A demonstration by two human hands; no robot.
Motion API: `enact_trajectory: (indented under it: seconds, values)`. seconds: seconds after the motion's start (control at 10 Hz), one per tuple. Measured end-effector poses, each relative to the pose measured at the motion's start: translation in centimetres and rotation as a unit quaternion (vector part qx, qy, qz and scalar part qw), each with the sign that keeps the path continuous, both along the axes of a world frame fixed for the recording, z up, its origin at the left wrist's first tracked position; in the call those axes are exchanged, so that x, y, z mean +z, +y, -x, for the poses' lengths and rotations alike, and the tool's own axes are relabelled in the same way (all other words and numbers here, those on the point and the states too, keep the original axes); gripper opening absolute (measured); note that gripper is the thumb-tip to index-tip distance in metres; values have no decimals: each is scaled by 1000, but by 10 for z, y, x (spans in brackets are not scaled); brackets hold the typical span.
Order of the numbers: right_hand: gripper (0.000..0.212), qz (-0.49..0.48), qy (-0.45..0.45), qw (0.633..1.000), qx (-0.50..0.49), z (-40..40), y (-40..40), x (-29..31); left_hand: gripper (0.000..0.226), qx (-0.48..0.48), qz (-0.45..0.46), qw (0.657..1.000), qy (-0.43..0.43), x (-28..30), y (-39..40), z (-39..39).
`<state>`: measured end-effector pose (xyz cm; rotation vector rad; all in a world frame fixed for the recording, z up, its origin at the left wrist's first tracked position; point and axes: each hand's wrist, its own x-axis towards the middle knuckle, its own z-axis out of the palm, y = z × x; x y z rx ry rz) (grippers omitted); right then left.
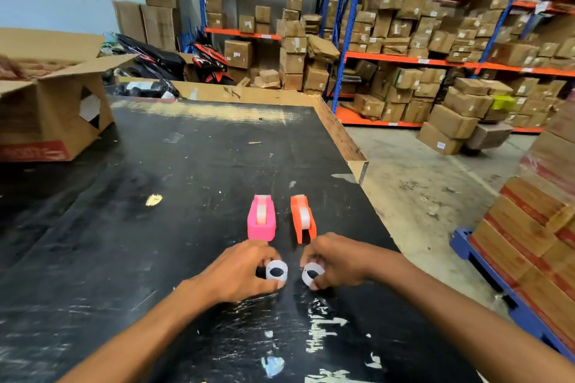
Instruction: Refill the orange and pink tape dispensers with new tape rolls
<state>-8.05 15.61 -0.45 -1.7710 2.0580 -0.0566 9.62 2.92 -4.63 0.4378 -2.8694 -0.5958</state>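
A pink tape dispenser (261,219) and an orange tape dispenser (303,221) stand side by side on the black table (174,196), each with a clear tape roll seated in it. Just in front of them, my left hand (239,270) pinches a small white tape roll (276,271) between thumb and fingers. My right hand (337,261) pinches a second white tape roll (312,274) the same way. Both rolls are held upright close to the table, a short gap apart. The holes of both rolls face me.
An open cardboard box (53,112) sits on the table's far left. The table's right edge (357,165) drops to a concrete floor. Stacked cartons on a blue pallet (504,298) stand at the right. Shelves full of boxes (404,40) fill the background.
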Motion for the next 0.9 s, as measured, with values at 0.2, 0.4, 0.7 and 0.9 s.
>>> enact_trajectory:
  seconds: [0.2,0.4,0.7,0.9]
  values:
    - [39,53,3,995,85,-56,-75,3,33,141,25,989,-30,2,-61,-64]
    - [47,101,73,989,74,-81,-143,7,29,228,26,973,-33,9,-101,-84]
    - [49,64,161,982,77,-80,-165,-9,34,218,5,975,-52,1,-109,-64]
    - [58,88,145,981,92,-83,-143,2,55,230,-9,973,-31,-1,-102,-65]
